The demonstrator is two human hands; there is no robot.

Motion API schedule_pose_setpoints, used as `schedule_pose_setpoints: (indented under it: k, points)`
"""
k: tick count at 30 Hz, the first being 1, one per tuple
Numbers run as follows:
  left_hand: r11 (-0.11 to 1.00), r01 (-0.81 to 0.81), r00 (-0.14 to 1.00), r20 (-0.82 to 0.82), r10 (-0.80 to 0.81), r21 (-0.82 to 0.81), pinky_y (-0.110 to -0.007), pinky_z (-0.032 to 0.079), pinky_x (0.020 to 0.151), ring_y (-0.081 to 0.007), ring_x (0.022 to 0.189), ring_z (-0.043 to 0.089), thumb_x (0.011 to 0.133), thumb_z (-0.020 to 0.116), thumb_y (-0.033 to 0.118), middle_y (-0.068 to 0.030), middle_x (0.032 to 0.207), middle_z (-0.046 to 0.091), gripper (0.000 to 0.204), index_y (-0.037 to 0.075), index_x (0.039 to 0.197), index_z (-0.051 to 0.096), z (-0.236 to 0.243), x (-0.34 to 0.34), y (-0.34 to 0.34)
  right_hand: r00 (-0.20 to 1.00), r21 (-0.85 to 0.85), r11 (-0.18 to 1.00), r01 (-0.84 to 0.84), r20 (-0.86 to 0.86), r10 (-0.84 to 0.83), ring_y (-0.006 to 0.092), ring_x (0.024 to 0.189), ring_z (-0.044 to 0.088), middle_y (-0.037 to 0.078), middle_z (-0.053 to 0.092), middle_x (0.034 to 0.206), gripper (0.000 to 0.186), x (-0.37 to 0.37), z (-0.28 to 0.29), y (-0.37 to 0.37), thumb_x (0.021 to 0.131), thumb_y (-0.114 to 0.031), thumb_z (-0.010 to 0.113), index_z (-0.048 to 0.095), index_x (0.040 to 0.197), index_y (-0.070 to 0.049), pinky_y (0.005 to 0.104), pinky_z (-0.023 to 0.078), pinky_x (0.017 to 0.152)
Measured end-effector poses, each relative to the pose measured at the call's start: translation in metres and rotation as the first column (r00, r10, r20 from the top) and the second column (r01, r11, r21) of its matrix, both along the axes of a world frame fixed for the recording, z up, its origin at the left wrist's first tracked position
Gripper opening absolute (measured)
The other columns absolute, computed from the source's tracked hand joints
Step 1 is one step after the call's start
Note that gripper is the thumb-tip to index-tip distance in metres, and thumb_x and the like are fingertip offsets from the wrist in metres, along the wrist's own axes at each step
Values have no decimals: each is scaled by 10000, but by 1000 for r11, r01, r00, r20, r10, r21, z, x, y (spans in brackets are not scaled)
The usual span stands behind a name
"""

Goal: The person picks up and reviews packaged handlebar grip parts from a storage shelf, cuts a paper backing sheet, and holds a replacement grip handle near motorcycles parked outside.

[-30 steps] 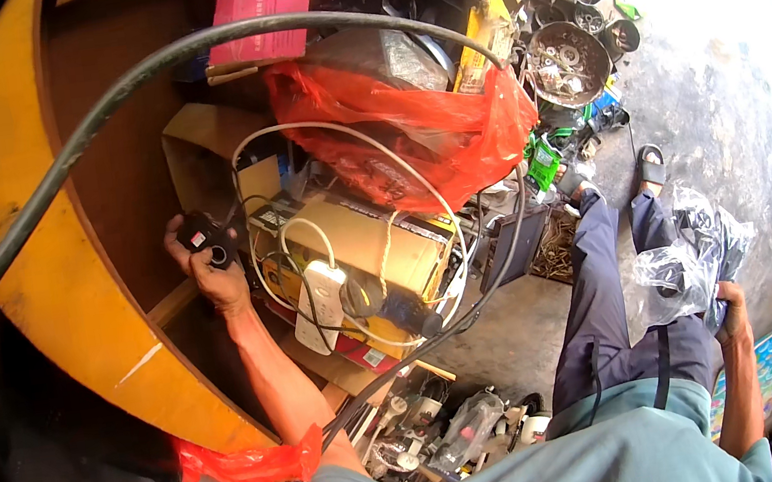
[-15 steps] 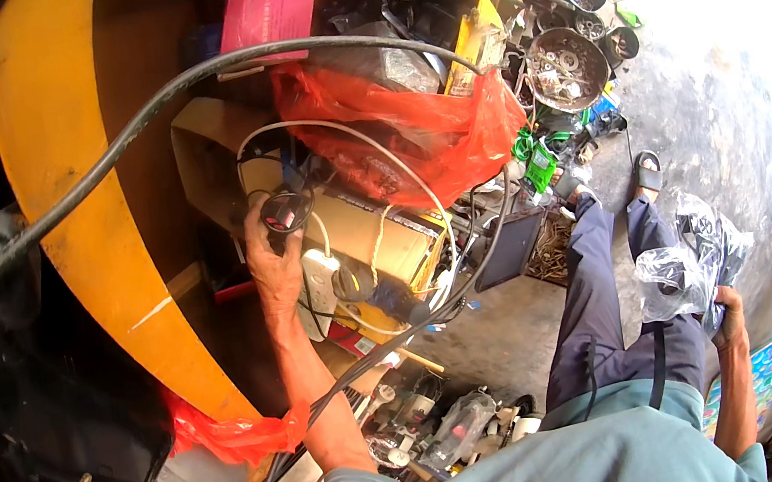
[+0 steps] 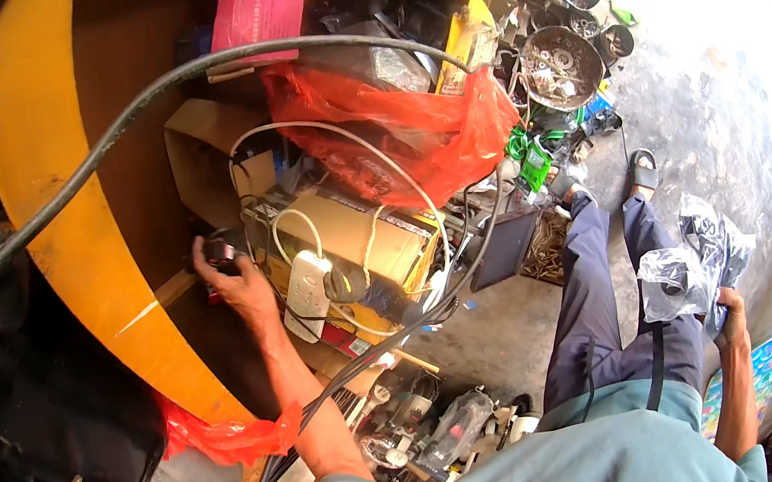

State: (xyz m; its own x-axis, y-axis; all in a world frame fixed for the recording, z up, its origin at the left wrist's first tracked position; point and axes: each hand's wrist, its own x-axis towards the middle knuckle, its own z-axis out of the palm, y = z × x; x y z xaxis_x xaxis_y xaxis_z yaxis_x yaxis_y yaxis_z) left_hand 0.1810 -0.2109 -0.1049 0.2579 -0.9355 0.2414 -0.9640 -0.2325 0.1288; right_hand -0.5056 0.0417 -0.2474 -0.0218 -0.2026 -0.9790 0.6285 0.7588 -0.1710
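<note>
Left hand (image 3: 244, 287) gripping black object (image 3: 223, 249), shifted left, away from power strip (image 3: 307, 298) | right hand (image 3: 731, 316) gripping clear plastic bag (image 3: 677, 288), unmoved

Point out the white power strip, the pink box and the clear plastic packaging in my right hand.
White power strip (image 3: 308, 289): head view, its long face.
Pink box (image 3: 259, 9): head view, its broad face.
Clear plastic packaging (image 3: 680, 278): head view, its crinkled film.
</note>
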Motion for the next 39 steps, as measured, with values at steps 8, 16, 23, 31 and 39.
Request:
schedule_pose_setpoints:
  k: [8, 16, 23, 31, 39]
  points:
    - [932, -263, 909, -387, 153, -250, -364, 456, 995, -279, 1163, 549, 851, 715, 23, -168, 1279, 567, 578, -6, 1377, 477, -26, 150, -104, 1000, 2, 1000, -3, 27, 3, 216, 601, 663, 122, 699, 808, 305, 6, -2, -7, 750, -182, 609, 671, 909, 71, 323, 569, 572]
    - [813, -451, 832, -157, 532, 367, -321, 516, 843, -224, 973, 612, 907, 668, 159, -107, 1085, 649, 322, 42, 1201, 606, -87, 146, -129, 997, 59, 998, -32, 78, 27, 234, 611, 672, 135, 703, 805, 322, 13, 11, -3, 722, -182, 617, 666, 913, 73, 336, 577, 584]
    - [802, -474, 830, -119, 544, 364, -321, 512, 824, -217, 950, 612, 914, 648, 191, -100, 1065, 652, 299, 49, 1174, 612, -81, 155, -164, 999, 40, 999, 17, 44, -19, 230, 589, 665, 128, 699, 782, 320, 26, 11, -6, 719, -181, 614, 677, 912, 67, 339, 573, 569]
    - [817, -479, 808, -203, 554, 321, -322, 509, 802, -209, 924, 611, 921, 626, 228, -92, 1043, 656, 280, 57, 1143, 619, -71, 170, -174, 994, 65, 994, 87, 61, -91, 224, 621, 675, 127, 706, 806, 316, 32, 9, -3, 714, -147, 620, 675, 921, 85, 342, 581, 587]
    - [832, -476, 696, -456, 554, 284, -322, 505, 780, -202, 898, 611, 929, 604, 265, -85, 1020, 660, 271, 66, 1111, 626, -65, 167, -160, 994, 102, 992, 74, 73, -82, 244, 600, 680, 141, 708, 786, 309, 26, 1, 15, 734, -173, 617, 676, 915, 70, 345, 590, 574]
